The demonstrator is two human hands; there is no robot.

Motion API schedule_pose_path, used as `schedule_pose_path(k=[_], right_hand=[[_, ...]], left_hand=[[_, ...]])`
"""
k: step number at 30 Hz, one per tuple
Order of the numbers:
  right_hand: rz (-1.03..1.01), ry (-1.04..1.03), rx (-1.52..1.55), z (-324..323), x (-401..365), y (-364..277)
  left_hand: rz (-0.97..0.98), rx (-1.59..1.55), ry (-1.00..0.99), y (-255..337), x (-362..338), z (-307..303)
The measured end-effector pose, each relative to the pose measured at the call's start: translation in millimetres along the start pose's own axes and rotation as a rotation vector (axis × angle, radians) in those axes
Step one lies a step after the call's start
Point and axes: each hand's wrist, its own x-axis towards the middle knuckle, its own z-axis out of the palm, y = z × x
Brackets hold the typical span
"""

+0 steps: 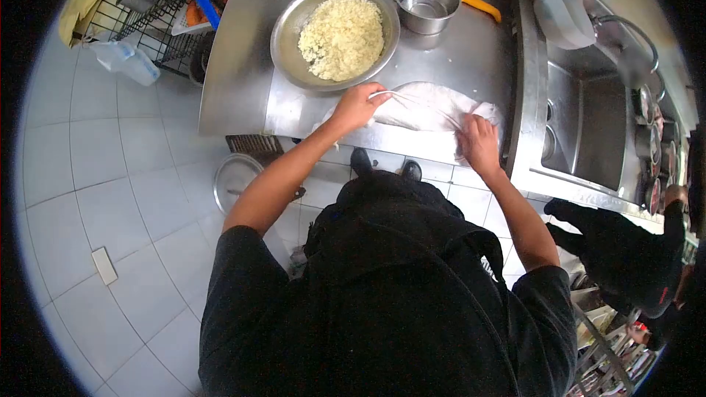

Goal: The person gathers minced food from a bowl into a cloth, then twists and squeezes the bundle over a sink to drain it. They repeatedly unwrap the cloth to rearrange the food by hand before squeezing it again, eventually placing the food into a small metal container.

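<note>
The left hand (358, 106) has its grip closed on a thin pulled-up edge of the white crumpled cloth (430, 106). The right hand (479, 143) has its grip curled into the folds at the cloth's right end. The cloth lies stretched between both hands at the middle of the frame, wrinkled and a little bulging. It rests on the stainless steel desk (243, 66), close to the desk's near edge.

Just above the cloth stands the wide round metal bowl of pale yellow chopped food (342, 37), and right of it the small steel pot (426, 1). To the right the desk ends at the raised rim of the steel sink (596, 132). The desk's left part is bare, and beyond it is the white tiled floor (110, 176).
</note>
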Motion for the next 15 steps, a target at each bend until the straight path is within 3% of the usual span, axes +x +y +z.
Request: schedule_pose_path(k=[4,7,8,11,12,15], right_hand=[[-0.028,0.003,-0.05,-0.1,5.3,11.5],[-0.003,-0.041,0.049,-14.4,16.8,15.3],[-0.036,0.073,0.102,-2.3,18.4,30.6],[0.544,-0.204,0.734,-16.7,44.9,42.6],[0.598,-0.179,0.983,-1.1,50.8,52.3],[0.743,-0.238,0.864,1.9,74.4,56.5]], left_hand=[[-0.089,0.06,-0.193,-7.3,7.4,-10.1],[-0.305,-0.186,-0.257,-17.0,8.4,-12.7],[-0.344,-0.281,-0.252,-18.9,6.6,-12.5],[-0.429,-0.498,-0.206,-25.3,0.3,-8.2],[-0.439,-0.522,-0.174,-30.2,-1.2,-4.3],[-0.372,-0.346,-0.023,-46.9,-3.6,9.4]])
